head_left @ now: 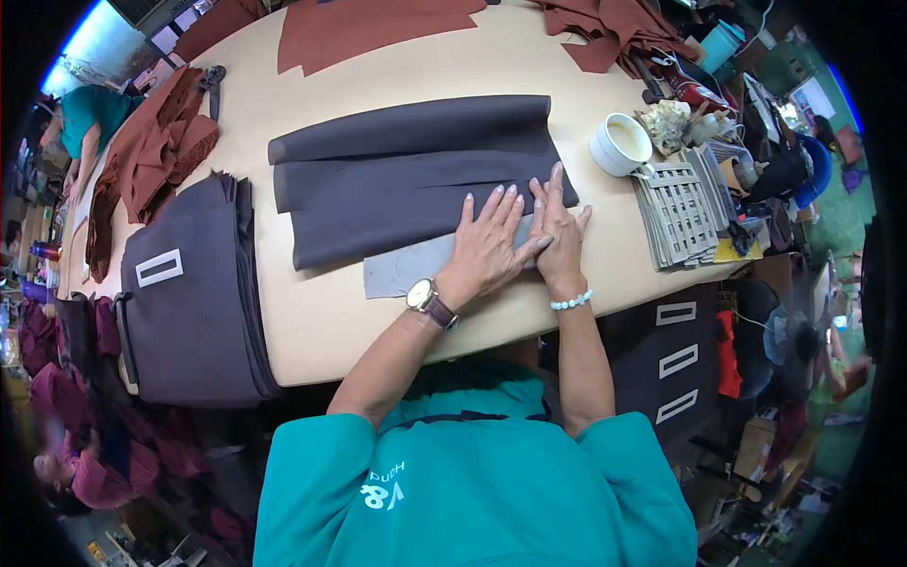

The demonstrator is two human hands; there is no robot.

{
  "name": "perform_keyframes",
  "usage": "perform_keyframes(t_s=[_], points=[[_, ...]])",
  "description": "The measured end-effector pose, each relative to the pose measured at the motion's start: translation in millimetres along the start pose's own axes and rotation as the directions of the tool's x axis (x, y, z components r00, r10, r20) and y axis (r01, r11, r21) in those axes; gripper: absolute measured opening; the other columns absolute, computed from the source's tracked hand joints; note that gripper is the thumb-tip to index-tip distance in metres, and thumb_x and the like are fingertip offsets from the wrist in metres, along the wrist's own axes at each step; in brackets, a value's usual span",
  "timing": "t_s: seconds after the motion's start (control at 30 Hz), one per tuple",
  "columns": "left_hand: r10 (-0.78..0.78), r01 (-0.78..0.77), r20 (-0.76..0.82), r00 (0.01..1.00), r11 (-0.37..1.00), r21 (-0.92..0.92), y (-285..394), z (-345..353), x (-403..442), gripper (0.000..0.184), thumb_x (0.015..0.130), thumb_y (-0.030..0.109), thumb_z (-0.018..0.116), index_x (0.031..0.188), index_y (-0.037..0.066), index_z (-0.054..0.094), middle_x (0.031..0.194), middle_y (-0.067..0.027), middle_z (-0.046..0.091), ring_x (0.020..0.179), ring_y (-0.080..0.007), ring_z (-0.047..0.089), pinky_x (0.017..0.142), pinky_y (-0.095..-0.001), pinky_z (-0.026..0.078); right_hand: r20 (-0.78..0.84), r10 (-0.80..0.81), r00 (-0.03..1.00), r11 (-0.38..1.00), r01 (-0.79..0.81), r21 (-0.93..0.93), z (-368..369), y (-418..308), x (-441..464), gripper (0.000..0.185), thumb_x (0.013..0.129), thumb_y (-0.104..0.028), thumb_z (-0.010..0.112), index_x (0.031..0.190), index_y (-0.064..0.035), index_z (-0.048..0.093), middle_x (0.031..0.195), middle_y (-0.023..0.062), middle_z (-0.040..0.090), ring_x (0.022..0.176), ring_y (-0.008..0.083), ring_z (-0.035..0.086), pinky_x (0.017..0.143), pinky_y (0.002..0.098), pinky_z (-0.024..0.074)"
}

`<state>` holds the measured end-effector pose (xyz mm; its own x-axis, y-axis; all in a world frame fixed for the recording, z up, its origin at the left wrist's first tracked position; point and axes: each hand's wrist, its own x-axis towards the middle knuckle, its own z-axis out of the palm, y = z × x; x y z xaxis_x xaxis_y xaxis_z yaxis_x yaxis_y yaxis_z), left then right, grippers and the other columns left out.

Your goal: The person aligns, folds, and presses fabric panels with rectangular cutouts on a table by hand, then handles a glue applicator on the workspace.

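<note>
A folded dark grey-brown cloth (397, 184) lies on the pale table (321, 331). Along its near edge a light grey piece (392, 269) sticks out, partly under my hands. My left hand (491, 241), with a watch at the wrist, rests flat with fingers spread on the grey piece and the dark cloth. Beside it my right hand (559, 236), with a beaded bracelet below it, lies on the cloth's right corner, fingers stretched out. The two hands touch at my left thumb. Neither hand grasps anything.
Left is a dark cloth stack (189, 293) with a white frame piece (159, 267). Right are a white cup (621, 145), slotted card pieces (678, 217) and clutter. Rust-red cloth (368, 33) lies at the far side. Other people are at the left edge.
</note>
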<state>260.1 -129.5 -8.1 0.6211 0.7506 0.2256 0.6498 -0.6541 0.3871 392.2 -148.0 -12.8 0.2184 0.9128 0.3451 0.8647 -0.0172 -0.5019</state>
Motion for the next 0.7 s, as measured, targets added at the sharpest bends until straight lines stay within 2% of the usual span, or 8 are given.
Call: perform_keyframes(t_s=[0.17, 0.33, 0.4, 0.43, 0.5, 0.6, 0.7], points=[[-0.074, 0.072, 0.078, 0.994, 0.997, 0.028, -10.5, -12.8, -18.1, 0.073, 0.088, 0.055, 0.037, 0.134, -0.001, 0.035, 0.142, -0.0176, 0.031, 0.133, -0.0291, 0.026, 0.106, -0.0520, 0.019, 0.078, 0.077, 0.994, 0.997, -0.078, 0.009, -8.3, -10.3, 4.7, 0.057, 0.091, -0.012, 0.039, 0.142, -0.0062, 0.016, 0.121, 0.0058, 0.057, 0.112, 0.0275, 0.054, 0.101, 0.0667, 0.0056], [-0.259, 0.228, 0.130, 0.957, 0.950, 0.214, -41.2, -59.8, -83.7, 0.072, 0.089, 0.052, 0.039, 0.139, 0.002, 0.025, 0.145, -0.0163, 0.024, 0.135, -0.0275, 0.023, 0.108, -0.0491, 0.017, 0.085, 0.085, 0.993, 0.996, -0.083, -0.028, -7.9, -12.0, 3.2, 0.053, 0.092, -0.013, 0.038, 0.141, -0.0062, 0.020, 0.123, 0.0041, 0.056, 0.114, 0.0267, 0.052, 0.101, 0.0670, 0.0054], [-0.341, 0.322, 0.052, 0.939, 0.920, 0.224, -62.1, -72.7, -120.5, 0.075, 0.088, 0.056, 0.038, 0.137, 0.000, 0.029, 0.145, -0.0154, 0.026, 0.135, -0.0271, 0.024, 0.107, -0.0505, 0.018, 0.099, 0.086, 0.991, 0.996, -0.083, -0.032, -8.9, -13.4, 2.7, 0.053, 0.092, -0.013, 0.038, 0.141, -0.0064, 0.021, 0.123, 0.0038, 0.056, 0.115, 0.0264, 0.052, 0.101, 0.0670, 0.0055], [-0.382, 0.363, 0.025, 0.924, 0.893, 0.265, -73.8, -76.1, -139.2, 0.072, 0.089, 0.053, 0.038, 0.138, 0.001, 0.029, 0.145, -0.0151, 0.025, 0.135, -0.0277, 0.023, 0.106, -0.0513, 0.019, 0.098, 0.081, 0.992, 0.996, -0.078, -0.035, -8.4, -12.7, 1.9, 0.053, 0.092, -0.013, 0.038, 0.141, -0.0062, 0.021, 0.123, 0.0038, 0.056, 0.114, 0.0262, 0.052, 0.101, 0.0669, 0.0056], [-0.506, 0.463, 0.097, 0.857, 0.839, 0.288, -74.7, -97.1, -161.8, 0.067, 0.091, 0.045, 0.040, 0.140, 0.003, 0.023, 0.147, -0.0140, 0.021, 0.136, -0.0278, 0.020, 0.107, -0.0507, 0.017, 0.086, 0.071, 0.994, 0.997, -0.068, -0.042, -6.6, -11.9, 2.5, 0.053, 0.091, -0.013, 0.038, 0.141, -0.0059, 0.022, 0.123, 0.0037, 0.057, 0.114, 0.0258, 0.052, 0.101, 0.0667, 0.0058], [-0.512, 0.478, 0.020, 0.859, 0.815, 0.328, -69.7, -98.8, -168.6, 0.063, 0.091, 0.044, 0.042, 0.137, 0.002, 0.032, 0.144, -0.0145, 0.028, 0.133, -0.0282, 0.027, 0.106, -0.0519, 0.019, 0.082, 0.046, 0.996, 0.997, -0.041, -0.060, -3.6, -7.7, 2.3, 0.056, 0.090, -0.013, 0.043, 0.141, -0.0050, 0.021, 0.121, 0.0050, 0.057, 0.113, 0.0253, 0.053, 0.102, 0.0659, 0.0079], [-0.525, 0.565, -0.210, 0.825, 0.761, 0.318, -73.9, -93.0, -167.8, 0.052, 0.090, 0.039, 0.045, 0.126, 0.001, 0.047, 0.134, -0.0154, 0.043, 0.124, -0.0292, 0.040, 0.103, -0.0524, 0.023, 0.170, 0.055, 0.984, 0.997, -0.045, -0.063, -19.1, -11.1, 13.0, 0.062, 0.087, -0.014, 0.048, 0.141, -0.0040, 0.019, 0.121, 0.0062, 0.058, 0.111, 0.0247, 0.054, 0.102, 0.0647, 0.0119]])
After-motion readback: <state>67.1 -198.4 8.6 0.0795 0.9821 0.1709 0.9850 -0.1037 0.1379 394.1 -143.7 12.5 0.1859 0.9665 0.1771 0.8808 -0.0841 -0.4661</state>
